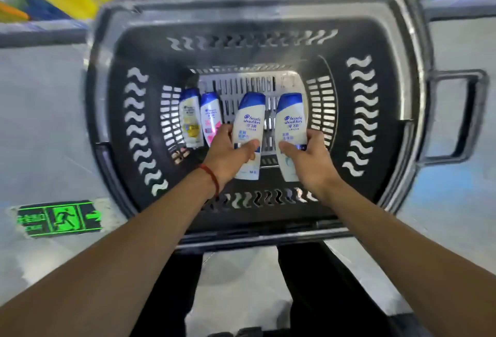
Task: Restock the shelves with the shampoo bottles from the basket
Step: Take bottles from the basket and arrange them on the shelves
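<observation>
Hands were down in the black basket (389,100): the left hand (228,155) had its fingers clamped round one blue-capped shampoo bottle (248,122), and the right hand (311,158) gripped a second bottle (292,119) just beside it. A yellow-labelled bottle (191,119) and a pink-labelled bottle (211,119) lay on the basket floor, left.

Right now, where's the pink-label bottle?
Head view: the pink-label bottle lies in the basket left of centre, between the yellow-label bottle and the left hand.

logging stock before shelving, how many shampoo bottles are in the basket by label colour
yellow-label bottle: 1
pink-label bottle: 1
white-and-blue bottle: 2
total: 4
</observation>
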Demonstrator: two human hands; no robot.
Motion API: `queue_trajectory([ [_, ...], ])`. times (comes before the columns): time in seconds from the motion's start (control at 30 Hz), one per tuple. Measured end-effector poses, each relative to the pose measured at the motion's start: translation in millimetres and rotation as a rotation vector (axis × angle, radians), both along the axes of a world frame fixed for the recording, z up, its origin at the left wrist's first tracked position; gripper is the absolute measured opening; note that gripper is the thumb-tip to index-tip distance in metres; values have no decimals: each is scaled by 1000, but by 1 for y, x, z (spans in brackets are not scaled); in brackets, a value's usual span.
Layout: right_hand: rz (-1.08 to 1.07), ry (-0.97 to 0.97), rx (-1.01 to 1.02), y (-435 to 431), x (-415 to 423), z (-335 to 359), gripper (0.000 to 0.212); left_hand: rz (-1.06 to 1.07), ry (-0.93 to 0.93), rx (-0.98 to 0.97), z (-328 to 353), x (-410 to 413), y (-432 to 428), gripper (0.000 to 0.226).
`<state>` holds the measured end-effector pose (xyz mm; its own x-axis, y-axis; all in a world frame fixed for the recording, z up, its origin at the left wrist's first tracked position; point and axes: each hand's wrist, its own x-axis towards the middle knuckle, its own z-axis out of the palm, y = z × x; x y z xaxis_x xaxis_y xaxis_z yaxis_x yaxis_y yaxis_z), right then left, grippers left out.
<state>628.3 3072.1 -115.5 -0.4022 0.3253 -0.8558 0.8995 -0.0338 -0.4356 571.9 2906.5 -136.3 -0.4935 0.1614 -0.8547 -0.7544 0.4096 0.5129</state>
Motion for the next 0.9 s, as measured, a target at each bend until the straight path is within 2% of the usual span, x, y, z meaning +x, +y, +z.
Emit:
queue_trajectory([
  [0.07,-47,19,-34,-10,0,49,29,-16,-8,20,54,-3,-12,35],
  [0.3,-143,162,-95,-47,2,233,35,103,-61,73,246,-21,-59,32],
  [0.4,-166,255,-66,-64,5,299,22,150,-9,108,319,-23,-79,34],
  [0.53,-125,362,-105,-88,9,377,31,243,97,127,396,-18,-97,25],
  [0.63,-72,442,-135,-102,13,423,44,312,171,131,445,-5,-106,25],
  [0.9,58,609,-331,-114,37,501,36,505,342,181,544,64,-132,23],
])
